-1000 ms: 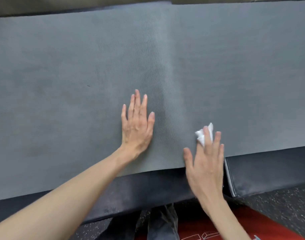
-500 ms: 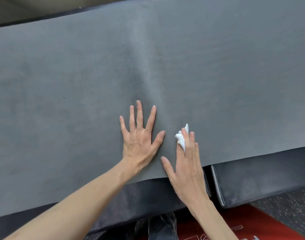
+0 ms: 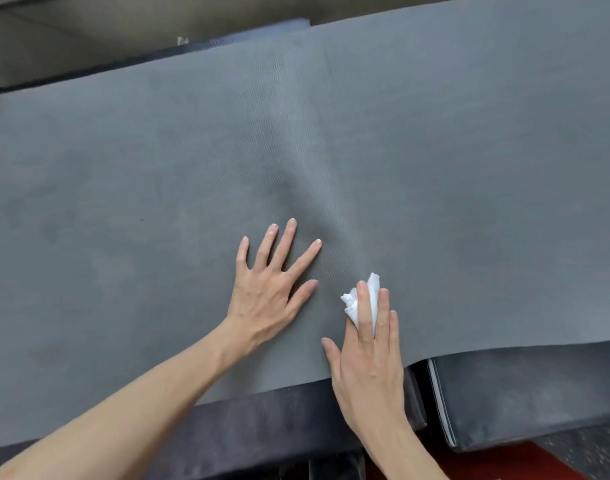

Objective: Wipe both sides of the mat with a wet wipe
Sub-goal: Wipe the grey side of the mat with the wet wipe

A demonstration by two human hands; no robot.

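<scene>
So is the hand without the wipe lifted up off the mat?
No, the left hand lies flat on the grey mat with its fingers spread, beside the right hand pressing the white wipe.

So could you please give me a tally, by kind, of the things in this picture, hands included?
Mat: 1
Wipe: 1
Hands: 2, the left hand flat on the mat and the right hand pressing the wipe with straight fingers
Dark pads under the mat: 2, one at left and one at right
Total: 6
</scene>
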